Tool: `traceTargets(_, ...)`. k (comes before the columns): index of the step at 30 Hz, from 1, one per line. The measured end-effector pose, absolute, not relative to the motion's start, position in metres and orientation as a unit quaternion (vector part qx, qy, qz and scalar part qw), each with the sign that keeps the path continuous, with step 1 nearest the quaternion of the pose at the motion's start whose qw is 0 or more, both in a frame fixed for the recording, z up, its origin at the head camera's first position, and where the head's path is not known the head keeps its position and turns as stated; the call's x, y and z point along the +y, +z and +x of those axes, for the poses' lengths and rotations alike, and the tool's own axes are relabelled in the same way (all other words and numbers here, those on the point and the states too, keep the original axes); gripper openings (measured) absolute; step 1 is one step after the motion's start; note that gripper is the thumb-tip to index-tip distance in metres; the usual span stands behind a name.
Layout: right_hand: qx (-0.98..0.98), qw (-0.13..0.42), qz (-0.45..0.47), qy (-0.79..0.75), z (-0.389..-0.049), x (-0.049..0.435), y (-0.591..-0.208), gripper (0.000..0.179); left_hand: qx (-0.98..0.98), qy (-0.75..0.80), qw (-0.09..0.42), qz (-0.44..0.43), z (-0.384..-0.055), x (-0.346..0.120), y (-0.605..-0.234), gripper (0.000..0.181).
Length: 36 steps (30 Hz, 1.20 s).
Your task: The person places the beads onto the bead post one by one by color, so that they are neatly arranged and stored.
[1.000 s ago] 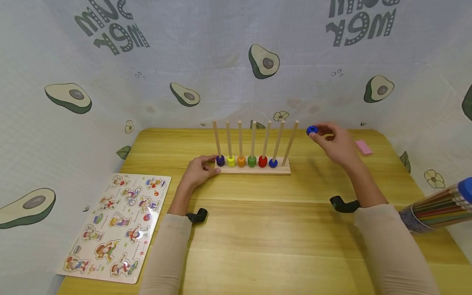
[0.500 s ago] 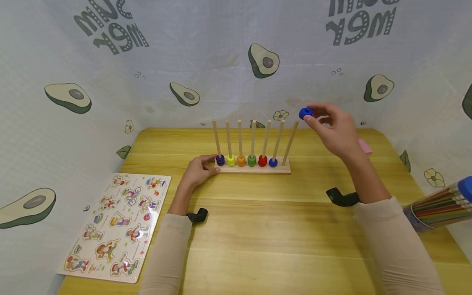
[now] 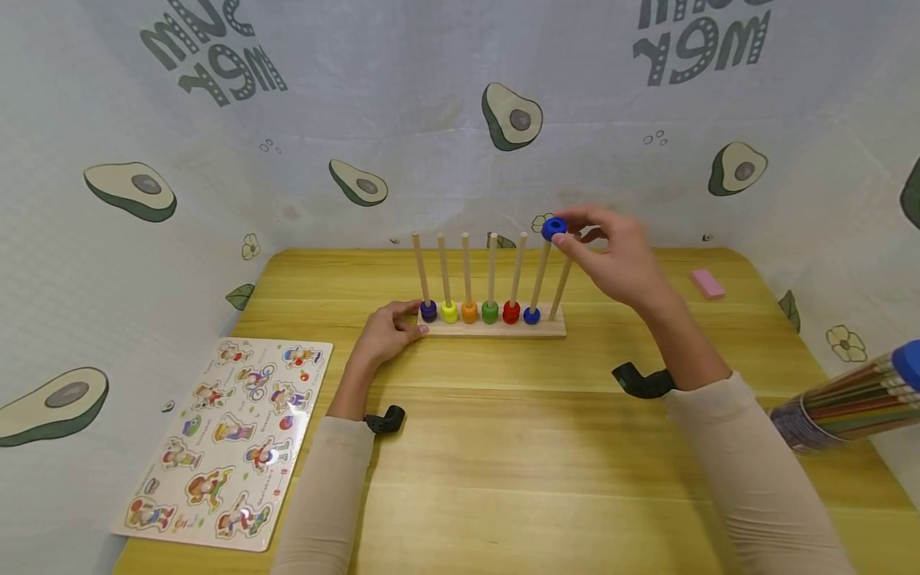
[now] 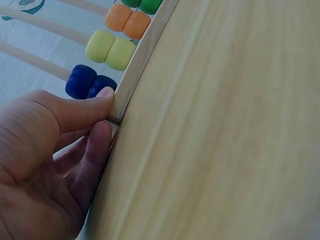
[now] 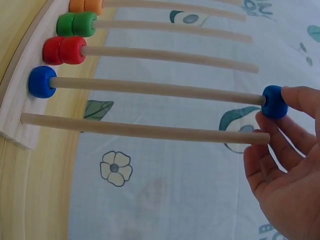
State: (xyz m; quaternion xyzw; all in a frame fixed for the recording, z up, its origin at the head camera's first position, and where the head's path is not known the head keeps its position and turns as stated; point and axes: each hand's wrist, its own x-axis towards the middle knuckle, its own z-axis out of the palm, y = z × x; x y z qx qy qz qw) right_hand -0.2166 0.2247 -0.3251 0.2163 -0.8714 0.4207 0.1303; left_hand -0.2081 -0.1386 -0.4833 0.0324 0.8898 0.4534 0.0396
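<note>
A wooden peg rack [image 3: 496, 330] with several upright dowels stands at the back of the table. Pairs of dark blue, yellow, orange, green and red beads sit at the foot of its dowels; one blue bead [image 5: 42, 82] is on the sixth, and the rightmost dowel is bare. My right hand [image 3: 611, 251] pinches another blue bead [image 5: 274, 102] between thumb and fingers, right at the tip of the sixth dowel. My left hand [image 3: 386, 332] grips the left end of the rack's base, thumb on top beside the dark blue beads [image 4: 90, 82].
A puzzle board [image 3: 230, 447] with cartoon figures lies at the left. To the right are a pink block [image 3: 707, 284] and a clear tub of colored sticks [image 3: 848, 399] with a blue lid. A patterned cloth [image 3: 431, 120] hangs behind the table.
My right hand has lifted the blue bead and carried it left, from beyond the rack's right end to the top of the sixth dowel. My left hand stays on the base.
</note>
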Motion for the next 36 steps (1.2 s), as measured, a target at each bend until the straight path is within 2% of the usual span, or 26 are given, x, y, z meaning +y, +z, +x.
traceTargets(14, -0.882, 0.128, 0.209, 0.402, -0.2189, 0.2225, -0.3231, 0.036, 0.891, 0.450, 0.041, 0.032, -0.2098, -0.1394, -0.4834, 0.058)
traceTargets(25, -0.898, 0.086, 0.211, 0.376, -0.2191, 0.2232, -0.3253, 0.035, 0.892, 0.449, 0.046, 0.034, -0.2100, -0.1384, -0.4831, 0.058)
traceTargets(36, -0.893, 0.085, 0.205, 0.391, -0.2181, 0.2280, -0.3296, 0.038, 0.889, 0.454, 0.046, 0.031, -0.2082, -0.1389, -0.4828, 0.058)
